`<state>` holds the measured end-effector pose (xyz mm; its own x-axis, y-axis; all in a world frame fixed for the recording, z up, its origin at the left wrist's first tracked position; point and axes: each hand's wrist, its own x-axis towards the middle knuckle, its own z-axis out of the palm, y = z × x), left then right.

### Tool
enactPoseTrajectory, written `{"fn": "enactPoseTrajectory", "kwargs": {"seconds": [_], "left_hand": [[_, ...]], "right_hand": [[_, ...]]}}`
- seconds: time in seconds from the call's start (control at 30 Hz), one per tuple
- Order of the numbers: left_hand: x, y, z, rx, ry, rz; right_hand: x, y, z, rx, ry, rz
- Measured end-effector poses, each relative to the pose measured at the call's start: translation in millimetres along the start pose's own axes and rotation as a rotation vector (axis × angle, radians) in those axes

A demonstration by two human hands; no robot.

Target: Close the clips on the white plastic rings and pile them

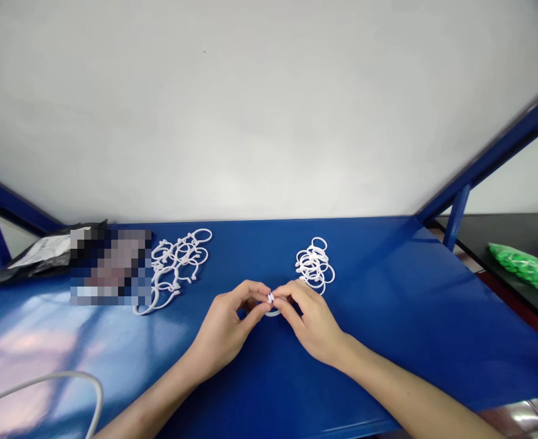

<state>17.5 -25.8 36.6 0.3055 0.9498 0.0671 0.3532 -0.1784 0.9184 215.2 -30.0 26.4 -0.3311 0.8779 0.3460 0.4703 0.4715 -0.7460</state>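
At the middle of the table both hands meet on one white plastic snap ring (272, 313). My left hand (232, 323) pinches its left side between thumb and fingers, and my right hand (311, 314) pinches the right side. The ring's small knobbed ends show between the fingertips; whether they are joined I cannot tell. Just beyond my right hand lies a small pile of white rings (315, 266), most looking closed. Farther left is a looser pile of similar rings (177, 263), several of them with gaps.
The blue table (365, 366) backs onto a pale wall (269, 122). A black plastic package (44, 253) lies at the left beside a blurred-out item (118, 265). A white cable (68, 374) curves at front left. Bagged green pieces (525, 267) lie on a dark surface at right.
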Motion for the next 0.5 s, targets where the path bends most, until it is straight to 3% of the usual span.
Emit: {"fn": "enactPoseTrajectory", "kwargs": {"seconds": [0.27, 0.5], "left_hand": [[0, -5, -1.2, 0.166, 0.112, 0.253], [2, -10, -1.1, 0.113, 0.080, 0.442]], "right_hand": [[-1, -1, -1, 0.020, -0.045, 0.013], [-1, 0, -3, 0.036, -0.103, -0.043]]}}
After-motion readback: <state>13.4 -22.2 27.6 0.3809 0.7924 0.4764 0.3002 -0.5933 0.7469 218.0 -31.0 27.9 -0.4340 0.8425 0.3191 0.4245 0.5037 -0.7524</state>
